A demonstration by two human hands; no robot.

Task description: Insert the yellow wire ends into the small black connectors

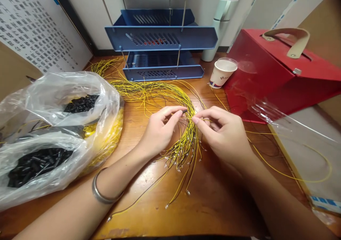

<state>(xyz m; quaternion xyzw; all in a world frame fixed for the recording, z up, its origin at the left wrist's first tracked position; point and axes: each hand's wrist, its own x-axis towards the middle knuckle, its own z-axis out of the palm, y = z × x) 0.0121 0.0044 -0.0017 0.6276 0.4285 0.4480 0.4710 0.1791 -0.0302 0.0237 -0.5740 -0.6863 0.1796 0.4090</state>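
Between the thumb and forefinger of my left hand [161, 128] is a small black sleeve [184, 111]. Facing it, my right hand [222, 131] pinches a thin yellow wire [192, 117], whose end points toward the sleeve. Whether the wire has entered the sleeve I cannot tell. A loose bundle of yellow and black wires [183, 142] passes below both hands, its ends tipped with small clear or metallic pieces. One long yellow wire [266, 163] loops out to the right past my right wrist.
Clear plastic bags [71, 80] on the left hold small black pieces [39, 163] and yellow ones. A blue tiered tray [170, 39] stands at the back, with a paper cup [223, 73] and a pale flask [218, 30] beside it. A red box [269, 69] is at right.
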